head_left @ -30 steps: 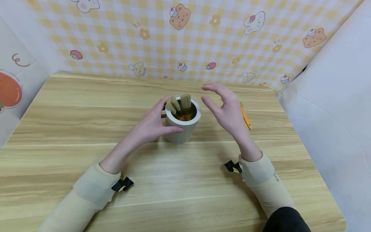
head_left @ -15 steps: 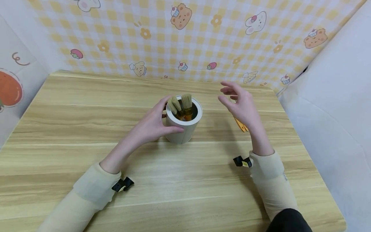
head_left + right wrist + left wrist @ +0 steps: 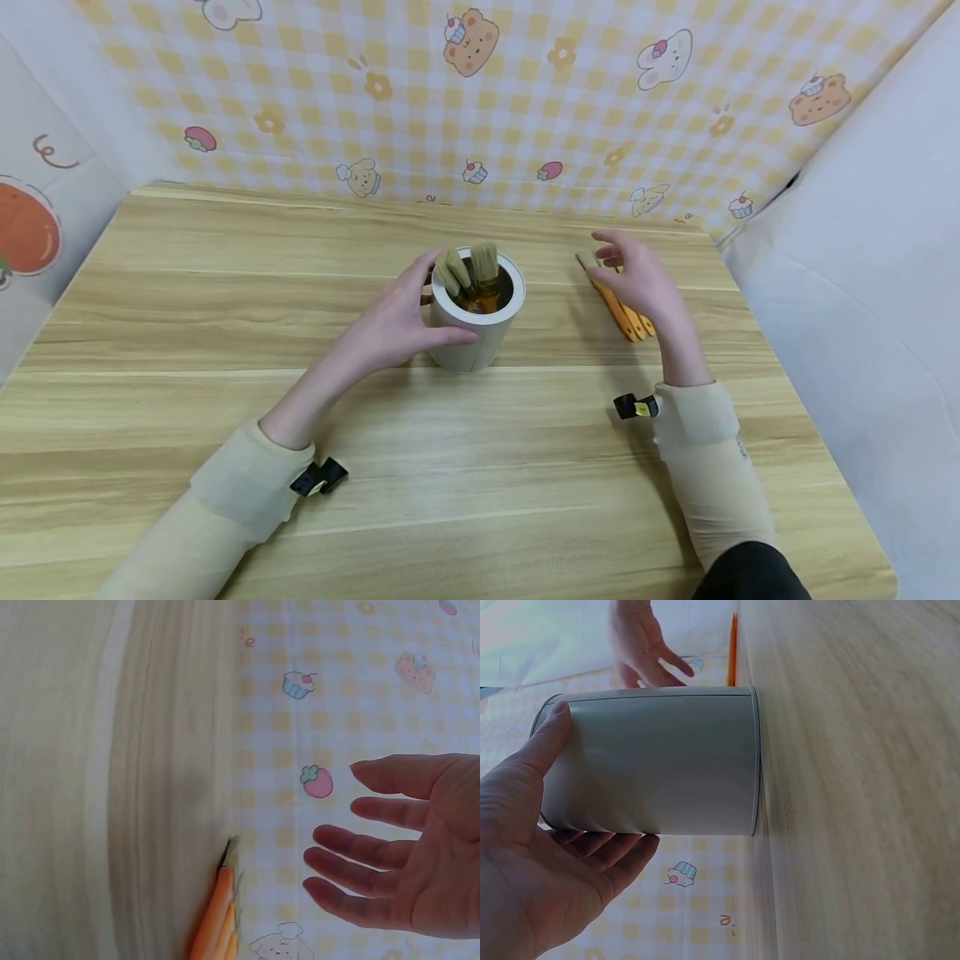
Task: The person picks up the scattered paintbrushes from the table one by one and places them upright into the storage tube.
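Observation:
A pale cylindrical pot [image 3: 483, 348] stands upright on the table, holding several paintbrushes [image 3: 486, 265] with their bristles up. My left hand [image 3: 393, 323] grips its left side, thumb across the near wall and fingers round the far side. The left wrist view shows the same grip on the pot [image 3: 656, 765]. To the right, several orange-handled paintbrushes [image 3: 619, 317] lie side by side. My right hand [image 3: 643, 285] hovers over them, fingers relaxed and holding nothing. Its palm partly hides their bristle ends in the head view; dark-tipped orange handles [image 3: 215, 922] appear in the right wrist view.
The wood-grain table [image 3: 420, 483] reaches back to a yellow checked cloth [image 3: 420, 125] with cartoon prints. White sheeting [image 3: 862, 275] hangs beyond the right edge, and a white panel [image 3: 75, 108] stands at the left.
My right hand has moved right, away from the pot, and down over the orange-handled paintbrushes, more of which now show. My left hand has stayed on the pot.

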{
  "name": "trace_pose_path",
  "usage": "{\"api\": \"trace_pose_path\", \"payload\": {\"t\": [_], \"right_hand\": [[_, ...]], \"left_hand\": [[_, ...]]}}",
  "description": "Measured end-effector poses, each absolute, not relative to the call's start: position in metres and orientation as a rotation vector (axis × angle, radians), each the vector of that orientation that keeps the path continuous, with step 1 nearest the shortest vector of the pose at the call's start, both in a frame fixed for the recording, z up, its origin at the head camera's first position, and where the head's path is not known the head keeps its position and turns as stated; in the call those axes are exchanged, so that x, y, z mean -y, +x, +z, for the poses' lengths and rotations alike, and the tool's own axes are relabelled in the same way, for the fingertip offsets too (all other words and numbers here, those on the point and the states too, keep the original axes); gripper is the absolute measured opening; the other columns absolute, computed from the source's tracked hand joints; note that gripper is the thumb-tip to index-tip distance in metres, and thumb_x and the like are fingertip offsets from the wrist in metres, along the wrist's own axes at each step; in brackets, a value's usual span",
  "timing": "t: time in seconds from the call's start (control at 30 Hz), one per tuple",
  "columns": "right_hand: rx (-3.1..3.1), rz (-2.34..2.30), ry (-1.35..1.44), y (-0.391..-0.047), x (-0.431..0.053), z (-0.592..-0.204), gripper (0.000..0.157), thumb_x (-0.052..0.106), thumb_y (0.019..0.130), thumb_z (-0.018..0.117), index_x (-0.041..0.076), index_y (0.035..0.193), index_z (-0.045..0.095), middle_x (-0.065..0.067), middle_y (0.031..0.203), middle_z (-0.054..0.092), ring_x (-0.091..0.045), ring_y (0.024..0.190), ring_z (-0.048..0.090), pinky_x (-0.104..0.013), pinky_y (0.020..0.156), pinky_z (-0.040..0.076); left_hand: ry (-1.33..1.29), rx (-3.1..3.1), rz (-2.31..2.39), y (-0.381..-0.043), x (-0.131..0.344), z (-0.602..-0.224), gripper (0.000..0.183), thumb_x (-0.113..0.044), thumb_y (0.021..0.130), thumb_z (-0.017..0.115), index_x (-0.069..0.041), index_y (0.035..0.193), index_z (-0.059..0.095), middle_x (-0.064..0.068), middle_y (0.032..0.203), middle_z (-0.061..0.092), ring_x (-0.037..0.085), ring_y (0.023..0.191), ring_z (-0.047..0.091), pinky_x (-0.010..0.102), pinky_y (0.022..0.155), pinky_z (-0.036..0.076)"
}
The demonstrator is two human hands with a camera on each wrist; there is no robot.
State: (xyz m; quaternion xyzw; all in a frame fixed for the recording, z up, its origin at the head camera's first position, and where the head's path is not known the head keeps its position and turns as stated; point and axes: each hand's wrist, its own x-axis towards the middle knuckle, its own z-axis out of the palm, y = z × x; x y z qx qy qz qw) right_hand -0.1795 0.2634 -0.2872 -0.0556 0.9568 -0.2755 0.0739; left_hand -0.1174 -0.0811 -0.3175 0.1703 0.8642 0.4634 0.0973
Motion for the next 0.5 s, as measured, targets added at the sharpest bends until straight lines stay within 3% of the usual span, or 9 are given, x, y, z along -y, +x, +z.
{"api": "trace_pose_path", "payload": {"t": [0.3, 0.5], "right_hand": [[-2.748, -0.686, -0.111, -0.186, -0.274, -0.300, 0.071, 0.013, 0.100, 0.064, 0.005, 0.161, 0.029, -0.033, 0.147, 0.050, -0.049, 0.136, 0.050, -0.064, 0.113, 0.042], [-2.708, -0.643, -0.109, -0.188, -0.277, -0.305, 0.074, 0.009, 0.097, 0.066, 0.005, 0.161, 0.029, -0.034, 0.147, 0.050, -0.048, 0.131, 0.055, -0.062, 0.111, 0.045]], "left_hand": [[0.508, -2.547, 1.387, -0.117, 0.080, -0.317, 0.116, -0.047, 0.076, 0.090, -0.024, 0.164, 0.019, 0.007, 0.165, 0.036, 0.035, 0.144, 0.049, 0.059, 0.118, 0.043], [0.502, -2.549, 1.383, -0.117, 0.080, -0.317, 0.117, -0.048, 0.076, 0.090, -0.024, 0.164, 0.018, 0.007, 0.166, 0.035, 0.035, 0.145, 0.048, 0.059, 0.118, 0.043]]}}
